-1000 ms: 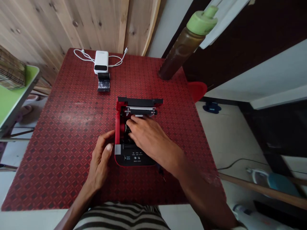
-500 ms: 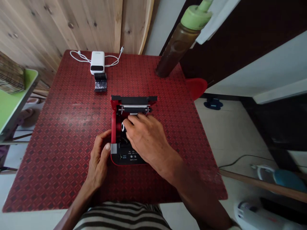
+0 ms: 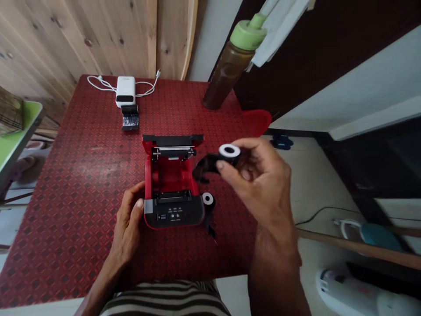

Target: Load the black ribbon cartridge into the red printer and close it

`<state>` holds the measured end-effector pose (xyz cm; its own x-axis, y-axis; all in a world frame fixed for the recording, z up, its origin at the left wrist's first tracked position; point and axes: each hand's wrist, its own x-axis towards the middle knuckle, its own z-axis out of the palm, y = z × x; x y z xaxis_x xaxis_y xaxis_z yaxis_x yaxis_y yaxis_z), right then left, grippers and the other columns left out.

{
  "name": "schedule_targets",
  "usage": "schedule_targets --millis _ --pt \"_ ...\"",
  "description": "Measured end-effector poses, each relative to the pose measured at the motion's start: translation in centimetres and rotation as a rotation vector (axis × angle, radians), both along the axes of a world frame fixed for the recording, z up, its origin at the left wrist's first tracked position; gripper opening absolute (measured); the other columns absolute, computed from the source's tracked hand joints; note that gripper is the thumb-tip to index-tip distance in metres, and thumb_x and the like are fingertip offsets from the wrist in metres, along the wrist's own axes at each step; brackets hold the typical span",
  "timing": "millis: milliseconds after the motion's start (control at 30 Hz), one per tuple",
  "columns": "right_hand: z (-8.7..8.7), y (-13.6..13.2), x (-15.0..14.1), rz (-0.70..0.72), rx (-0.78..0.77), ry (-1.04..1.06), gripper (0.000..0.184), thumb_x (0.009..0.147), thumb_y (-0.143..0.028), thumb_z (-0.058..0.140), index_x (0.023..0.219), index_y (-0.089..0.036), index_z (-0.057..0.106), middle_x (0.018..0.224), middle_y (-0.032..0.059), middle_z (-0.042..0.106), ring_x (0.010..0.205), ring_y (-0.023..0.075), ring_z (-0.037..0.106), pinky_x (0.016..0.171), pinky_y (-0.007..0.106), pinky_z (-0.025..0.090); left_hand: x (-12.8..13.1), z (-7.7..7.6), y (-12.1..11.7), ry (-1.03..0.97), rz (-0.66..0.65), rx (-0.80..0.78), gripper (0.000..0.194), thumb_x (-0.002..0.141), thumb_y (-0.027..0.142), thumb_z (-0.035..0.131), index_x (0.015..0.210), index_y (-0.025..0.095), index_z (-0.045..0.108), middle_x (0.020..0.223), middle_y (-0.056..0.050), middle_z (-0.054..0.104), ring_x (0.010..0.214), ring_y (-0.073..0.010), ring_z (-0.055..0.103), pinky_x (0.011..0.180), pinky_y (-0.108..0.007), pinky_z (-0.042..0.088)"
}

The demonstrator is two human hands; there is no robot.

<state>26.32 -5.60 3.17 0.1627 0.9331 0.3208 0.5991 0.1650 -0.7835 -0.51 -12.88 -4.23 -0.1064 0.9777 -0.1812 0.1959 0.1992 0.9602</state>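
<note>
A small red and black printer (image 3: 171, 188) sits open on the red patterned table (image 3: 82, 175), its lid tipped back and its red inner bay showing. My left hand (image 3: 128, 224) rests against its left side, thumb at the front corner, fingers curled on the casing. My right hand (image 3: 259, 180) is raised to the right of the printer and pinches a black ribbon roll with a white core (image 3: 228, 153); loose black ribbon trails from it. A second black roll with a white core (image 3: 208, 199) lies on the table at the printer's right side.
A white power bank (image 3: 125, 90) with a white cable and a small black block (image 3: 130, 120) lie at the table's far left. A tall brown bottle with a green cap (image 3: 230, 66) stands at the far right corner. A green table (image 3: 13, 140) is on the left.
My right hand has lifted out of the printer bay and moved up and right with a roll in its fingers. The bay now shows open, and a second roll lies beside the printer.
</note>
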Motion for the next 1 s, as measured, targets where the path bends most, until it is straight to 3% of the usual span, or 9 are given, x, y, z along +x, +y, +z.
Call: schedule_targets --millis 67,167,267,367,667,800,900,1000 --pt "-2.4 1.6 1.3 -0.120 0.060 0.146 0.035 0.087 -0.042 0.083 0.116 -0.026 0.072 0.106 0.0055 0.084 0.089 0.0239 0.077 0.076 0.038 0.063 -0.1 -0.3 0.0 0.022 0.006 0.009 0.062 0.111 0.069 0.055 0.152 0.026 0.069 0.152 -0.011 0.075 0.140 -0.0387 0.068 0.121 -0.055 0.051" --pt "-6.3 3.7 1.6 -0.181 0.020 0.135 0.032 0.086 -0.042 0.080 0.110 -0.023 0.072 0.099 0.0073 0.083 0.085 0.0242 0.076 0.080 0.042 0.061 -0.3 -0.7 0.0 0.048 0.016 0.007 0.060 0.111 0.069 0.054 0.151 0.026 0.070 0.151 -0.010 0.076 0.139 -0.0384 0.067 0.121 -0.054 0.050" --pt "-8.9 4.5 0.6 -0.136 -0.045 0.079 0.031 0.087 -0.043 0.082 0.107 -0.023 0.067 0.100 0.0070 0.081 0.087 0.0241 0.075 0.084 0.042 0.059 -0.4 -0.9 0.0 0.079 0.020 0.006 0.060 0.111 0.070 0.054 0.147 0.025 0.071 0.152 -0.010 0.076 0.140 -0.0378 0.067 0.123 -0.052 0.050" --pt "-10.1 4.3 -0.3 -0.052 -0.075 0.042 0.027 0.087 -0.040 0.083 0.101 -0.026 0.064 0.101 0.0054 0.080 0.091 0.0247 0.073 0.087 0.041 0.058 -0.4 -0.9 0.1 0.124 0.040 0.023 0.066 0.109 0.073 0.053 0.145 0.021 0.072 0.149 -0.012 0.077 0.136 -0.0378 0.069 0.122 -0.053 0.051" --pt "-10.2 3.7 0.4 0.172 -0.184 -0.013 0.021 0.088 -0.029 0.083 0.098 -0.026 0.065 0.102 0.0047 0.078 0.096 0.0262 0.073 0.089 0.041 0.057 -0.5 -1.1 0.0 0.123 0.044 -0.008 0.066 0.109 0.072 0.054 0.146 0.021 0.072 0.138 -0.012 0.077 0.133 -0.0358 0.068 0.123 -0.052 0.050" --pt "-9.7 3.3 1.3 0.203 -0.238 -0.011 0.031 0.084 -0.018 0.080 0.114 -0.025 0.072 0.111 0.0064 0.081 0.097 0.0252 0.075 0.090 0.042 0.060 -0.5 -1.1 0.0 0.119 0.041 0.008 0.065 0.110 0.073 0.054 0.147 0.022 0.072 0.137 -0.011 0.076 0.132 -0.0353 0.068 0.120 -0.051 0.052" --pt "-9.0 1.3 2.9 0.185 -0.275 0.003 0.042 0.089 -0.018 0.076 0.130 -0.025 0.074 0.111 0.0054 0.082 0.086 0.0224 0.075 0.082 0.040 0.062 -0.5 -1.0 -0.1 0.099 0.036 0.017 0.064 0.110 0.072 0.055 0.147 0.022 0.072 0.137 -0.011 0.077 0.134 -0.0345 0.068 0.123 -0.050 0.051" --pt "-8.1 -2.2 4.7 0.165 -0.301 0.011 0.023 0.094 -0.020 0.071 0.115 -0.026 0.080 0.098 0.0038 0.081 0.083 0.0220 0.075 0.080 0.039 0.061 -0.5 -0.8 0.0 0.098 0.025 0.019 0.064 0.110 0.072 0.055 0.146 0.021 0.072 0.143 -0.012 0.077 0.134 -0.0345 0.069 0.122 -0.050 0.052"
